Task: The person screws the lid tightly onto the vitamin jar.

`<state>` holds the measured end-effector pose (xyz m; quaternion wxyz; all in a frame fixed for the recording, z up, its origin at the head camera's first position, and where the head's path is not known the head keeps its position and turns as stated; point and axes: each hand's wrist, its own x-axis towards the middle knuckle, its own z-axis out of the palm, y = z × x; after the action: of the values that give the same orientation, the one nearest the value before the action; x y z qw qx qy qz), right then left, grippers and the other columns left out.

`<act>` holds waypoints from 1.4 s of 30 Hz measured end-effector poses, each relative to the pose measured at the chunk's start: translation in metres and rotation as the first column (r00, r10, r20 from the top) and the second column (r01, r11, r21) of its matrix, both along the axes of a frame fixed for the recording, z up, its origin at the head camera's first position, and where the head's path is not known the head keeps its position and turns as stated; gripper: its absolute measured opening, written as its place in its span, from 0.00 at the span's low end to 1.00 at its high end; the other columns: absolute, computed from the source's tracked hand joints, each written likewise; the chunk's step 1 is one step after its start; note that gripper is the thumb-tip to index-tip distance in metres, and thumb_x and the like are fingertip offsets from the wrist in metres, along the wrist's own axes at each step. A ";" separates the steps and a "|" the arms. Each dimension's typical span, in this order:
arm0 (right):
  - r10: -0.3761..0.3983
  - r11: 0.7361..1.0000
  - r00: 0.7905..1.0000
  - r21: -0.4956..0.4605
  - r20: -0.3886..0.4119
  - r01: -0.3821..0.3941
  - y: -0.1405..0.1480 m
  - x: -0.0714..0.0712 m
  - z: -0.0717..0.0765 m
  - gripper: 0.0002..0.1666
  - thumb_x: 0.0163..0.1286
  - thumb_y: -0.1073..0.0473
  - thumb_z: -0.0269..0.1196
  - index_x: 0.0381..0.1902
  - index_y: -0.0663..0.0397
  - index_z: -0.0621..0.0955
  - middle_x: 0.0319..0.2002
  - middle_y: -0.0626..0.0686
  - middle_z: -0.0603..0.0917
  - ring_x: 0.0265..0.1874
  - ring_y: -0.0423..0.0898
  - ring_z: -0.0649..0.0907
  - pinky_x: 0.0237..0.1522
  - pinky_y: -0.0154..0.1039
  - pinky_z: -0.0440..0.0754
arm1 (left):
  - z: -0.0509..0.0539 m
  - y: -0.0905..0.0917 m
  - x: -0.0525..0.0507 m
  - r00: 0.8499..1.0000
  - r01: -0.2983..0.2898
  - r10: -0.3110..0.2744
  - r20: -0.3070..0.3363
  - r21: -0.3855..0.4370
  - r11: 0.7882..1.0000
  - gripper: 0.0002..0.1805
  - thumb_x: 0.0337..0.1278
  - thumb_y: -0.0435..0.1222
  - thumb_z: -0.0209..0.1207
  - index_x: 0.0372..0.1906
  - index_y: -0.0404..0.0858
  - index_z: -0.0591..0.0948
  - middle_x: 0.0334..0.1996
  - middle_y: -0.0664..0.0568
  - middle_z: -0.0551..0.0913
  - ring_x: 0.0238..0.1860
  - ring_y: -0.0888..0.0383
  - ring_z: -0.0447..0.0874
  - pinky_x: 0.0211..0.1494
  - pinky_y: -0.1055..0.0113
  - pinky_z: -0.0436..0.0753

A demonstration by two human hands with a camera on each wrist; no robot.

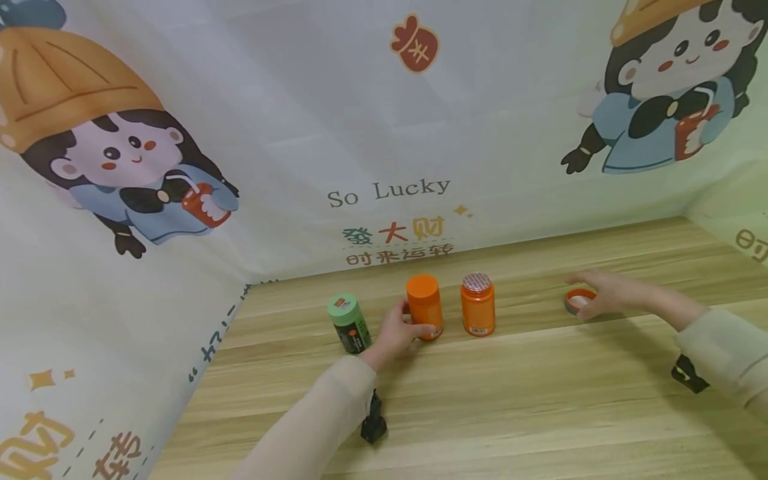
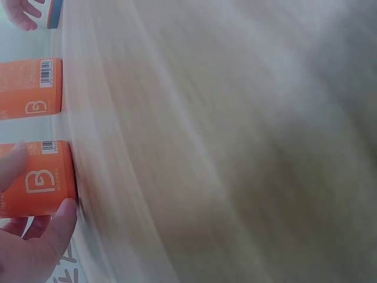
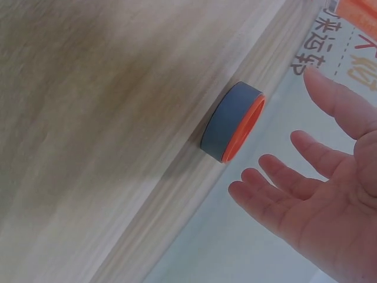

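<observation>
My L hand [image 1: 397,335] hides pt of the orange plastic bottle w/ orange cap [image 1: 425,307]; L wrist cam cuts off its top, same for the orange plastic bottle w/ patterned seal [image 1: 478,311]. My R hand [image 1: 615,294] overlaps the round grey-and-orange lid [image 1: 577,302], head cam. Green-capped jar [image 1: 350,325]: small label txt unreadable.

This is a cloth-screened tabletop nook; home or studio, I cannot tell. A backdrop [image 1: 300,100] printed with cartoon figures [image 1: 120,150] and "So Lucky" lettering [image 1: 389,192] rises behind and beside the wood-grain tabletop [image 1: 510,400].
</observation>
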<state>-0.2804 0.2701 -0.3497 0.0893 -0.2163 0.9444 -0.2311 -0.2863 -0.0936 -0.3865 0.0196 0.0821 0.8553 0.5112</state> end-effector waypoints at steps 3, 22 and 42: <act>-0.006 1.000 1.000 -0.003 0.007 0.006 0.000 0.000 0.000 0.42 0.53 0.58 0.68 0.58 0.77 0.63 0.57 0.80 0.61 0.55 0.75 0.62 0.50 0.63 0.66 | 0.000 0.001 0.001 1.000 -0.013 0.013 0.002 -0.005 1.000 0.29 0.43 0.30 0.67 0.53 0.29 0.70 0.50 0.37 0.75 0.50 0.43 0.77 0.52 0.57 0.76; 0.007 0.999 1.000 -0.038 -0.006 -0.008 0.003 -0.002 -0.007 0.43 0.52 0.58 0.68 0.57 0.80 0.63 0.55 0.80 0.64 0.51 0.71 0.68 0.46 0.58 0.71 | 0.040 0.023 0.021 0.953 -0.073 0.091 -0.289 0.074 0.995 0.42 0.46 0.36 0.67 0.66 0.39 0.59 0.63 0.43 0.63 0.61 0.48 0.64 0.60 0.53 0.69; 0.010 0.999 1.000 -0.031 0.010 -0.009 0.001 -0.003 -0.010 0.44 0.52 0.59 0.68 0.58 0.81 0.61 0.54 0.80 0.64 0.50 0.71 0.68 0.45 0.59 0.72 | 0.027 0.098 0.034 0.974 -0.087 0.122 -0.194 0.177 0.980 0.45 0.47 0.33 0.66 0.69 0.40 0.54 0.67 0.43 0.59 0.66 0.47 0.59 0.65 0.50 0.61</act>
<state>-0.2839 0.2711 -0.3595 0.0920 -0.2210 0.9391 -0.2465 -0.2527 0.0044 -0.3599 -0.1019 0.0901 0.8100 0.5704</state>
